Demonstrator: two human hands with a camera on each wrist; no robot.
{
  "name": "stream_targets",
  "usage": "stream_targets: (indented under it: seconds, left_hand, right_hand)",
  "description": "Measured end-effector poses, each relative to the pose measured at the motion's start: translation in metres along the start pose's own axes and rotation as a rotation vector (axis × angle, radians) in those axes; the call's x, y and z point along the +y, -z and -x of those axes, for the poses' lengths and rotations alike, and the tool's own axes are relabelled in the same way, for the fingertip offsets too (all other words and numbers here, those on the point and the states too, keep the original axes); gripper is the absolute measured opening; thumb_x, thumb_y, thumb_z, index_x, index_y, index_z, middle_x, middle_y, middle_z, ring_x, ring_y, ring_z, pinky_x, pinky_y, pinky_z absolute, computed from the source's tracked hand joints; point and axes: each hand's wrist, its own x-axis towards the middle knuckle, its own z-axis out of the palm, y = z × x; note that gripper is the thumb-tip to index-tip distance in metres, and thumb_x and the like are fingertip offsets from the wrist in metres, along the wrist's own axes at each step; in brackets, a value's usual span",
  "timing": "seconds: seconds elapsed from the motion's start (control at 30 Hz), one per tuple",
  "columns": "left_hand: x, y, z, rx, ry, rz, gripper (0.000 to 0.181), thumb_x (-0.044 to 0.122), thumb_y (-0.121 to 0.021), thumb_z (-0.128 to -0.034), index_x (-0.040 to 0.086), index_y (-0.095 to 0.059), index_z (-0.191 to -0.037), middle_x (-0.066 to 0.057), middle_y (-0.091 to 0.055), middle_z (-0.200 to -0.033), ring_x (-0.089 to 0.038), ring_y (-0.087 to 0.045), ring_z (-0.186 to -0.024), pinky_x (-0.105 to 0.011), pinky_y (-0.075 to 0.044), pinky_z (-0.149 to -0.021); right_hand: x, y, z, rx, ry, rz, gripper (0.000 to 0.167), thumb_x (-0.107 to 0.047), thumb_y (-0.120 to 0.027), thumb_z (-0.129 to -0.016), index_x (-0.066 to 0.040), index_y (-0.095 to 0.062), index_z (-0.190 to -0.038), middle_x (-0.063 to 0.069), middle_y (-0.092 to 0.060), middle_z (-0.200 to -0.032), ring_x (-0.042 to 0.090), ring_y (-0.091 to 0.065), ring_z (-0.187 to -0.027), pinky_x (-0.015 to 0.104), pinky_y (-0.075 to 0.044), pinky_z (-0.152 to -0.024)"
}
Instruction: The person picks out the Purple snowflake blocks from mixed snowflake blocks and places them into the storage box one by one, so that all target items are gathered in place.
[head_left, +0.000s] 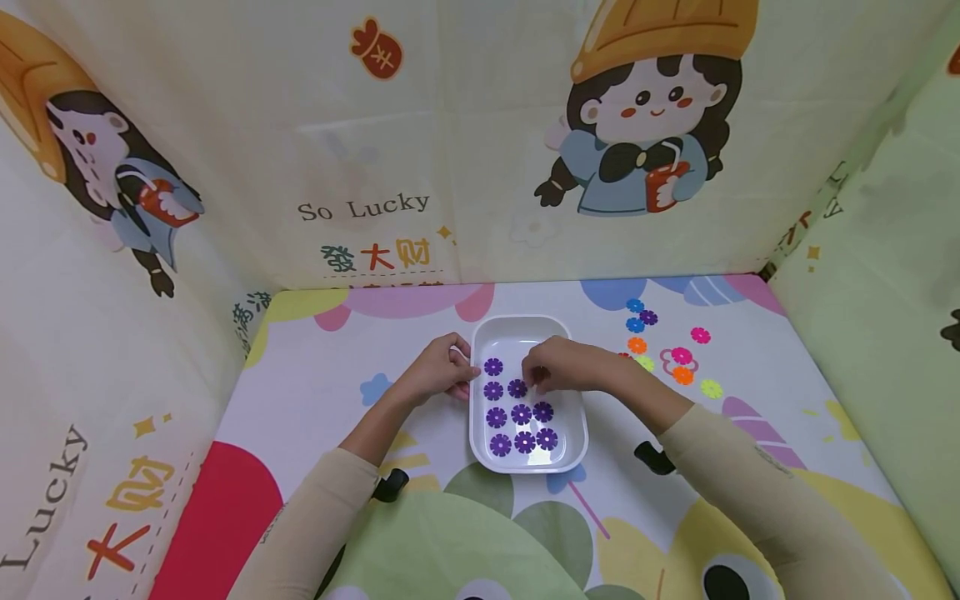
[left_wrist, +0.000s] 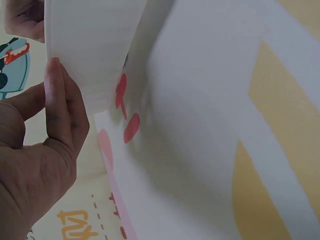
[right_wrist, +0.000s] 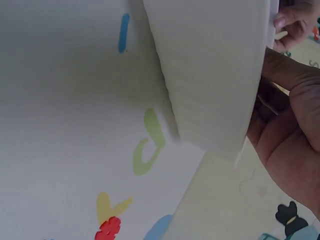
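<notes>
A white rectangular tray (head_left: 486, 458) stands on the table, with several purple snowflake discs (head_left: 524, 442) laid in rough rows on its floor. My left hand (head_left: 442, 367) pinches the tray's left rim; the left wrist view has the fingers (left_wrist: 57, 107) against the outer wall. Reaching over the right side, my right hand (head_left: 558, 364) has its bent fingers low inside the tray, beside a purple disc (head_left: 517, 388) in the second column. Whether these fingertips hold a disc is hidden, and in the right wrist view the tray wall (right_wrist: 215, 75) covers them.
Right of the tray lie loose snowflake discs: blue (head_left: 635, 306), purple (head_left: 648, 317), orange (head_left: 637, 346), pink (head_left: 701, 335) and yellow-green (head_left: 712, 389). A printed cloth (head_left: 315, 400) covers the table. Patterned curtains (head_left: 480, 167) enclose its back and sides.
</notes>
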Motion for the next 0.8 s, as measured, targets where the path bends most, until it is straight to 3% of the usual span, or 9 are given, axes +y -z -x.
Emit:
stream_targets:
  seconds: [0.23,0.37,0.6,0.8]
  left_hand:
    - [-0.001,0.000,0.000,-0.001,0.000,-0.003,0.034,0.005,-0.074,-0.0947,0.001,-0.051,-0.120,-0.014,-0.067,-0.087,-0.018,-0.070,-0.058,-0.044,-0.068,-0.064]
    - [0.000,0.001,0.000,0.001,0.004,-0.006,0.034,0.005,-0.074,-0.0946,0.001,-0.052,-0.120,-0.015,-0.067,-0.089,-0.019,-0.070,-0.059,-0.044,-0.068,-0.064]
    - [0.001,0.001,0.001,0.002,0.008,-0.010,0.034,0.006,-0.074,-0.0945,0.002,-0.051,-0.120,-0.015,-0.067,-0.089,-0.019,-0.070,-0.059,-0.045,-0.068,-0.066]
    - [0.001,0.000,0.001,0.005,0.005,-0.015,0.033,0.006,-0.074,-0.0947,0.002,-0.051,-0.119,-0.014,-0.067,-0.088,-0.018,-0.070,-0.059,-0.041,-0.068,-0.063]
  right_hand:
    - [0.011,0.008,0.024,0.172,0.019,-0.073,0.016,-0.009,-0.082,-0.088,-0.012,-0.076,-0.102,-0.005,-0.070,-0.092,0.012,-0.063,-0.084,0.024,-0.064,-0.079]
    - [0.018,0.009,0.037,0.293,0.003,-0.090,0.020,-0.011,-0.082,-0.088,-0.011,-0.076,-0.107,0.000,-0.073,-0.099,0.013,-0.066,-0.088,0.028,-0.067,-0.080]
    - [0.037,0.012,0.058,0.483,-0.066,-0.138,0.029,-0.012,-0.083,-0.088,-0.009,-0.074,-0.115,0.005,-0.074,-0.108,0.018,-0.069,-0.095,0.039,-0.068,-0.086]
    - [0.058,0.014,0.069,0.571,-0.144,-0.144,0.032,-0.013,-0.082,-0.089,-0.005,-0.072,-0.119,0.014,-0.073,-0.114,0.026,-0.069,-0.101,0.048,-0.066,-0.091]
